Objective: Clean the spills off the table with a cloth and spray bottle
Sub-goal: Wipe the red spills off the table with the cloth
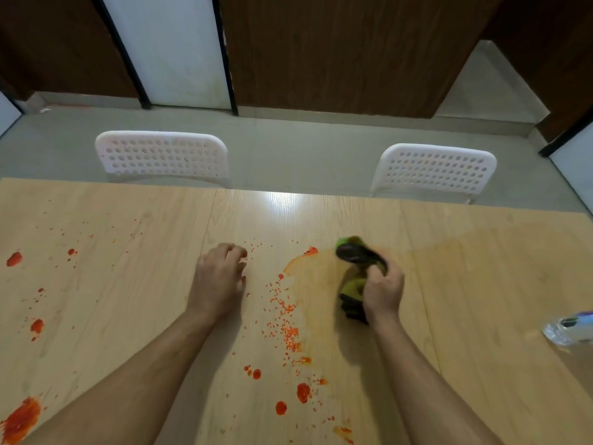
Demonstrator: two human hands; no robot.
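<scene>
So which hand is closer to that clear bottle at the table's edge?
Right. The right hand, gripping the cloth, is between the left hand and the spray bottle; the left hand rests farther away.

Both forearms bare, extended forward over the surface (481, 284). Left hand (219, 277) palm-down, fingers loosely curled, fingertips touching the surface, holding nothing. Right hand (382, 290) fisted, knuckles up, fingers wrapped round a bunched cloth (354, 268), which protrudes ahead of and below the fist.
</scene>
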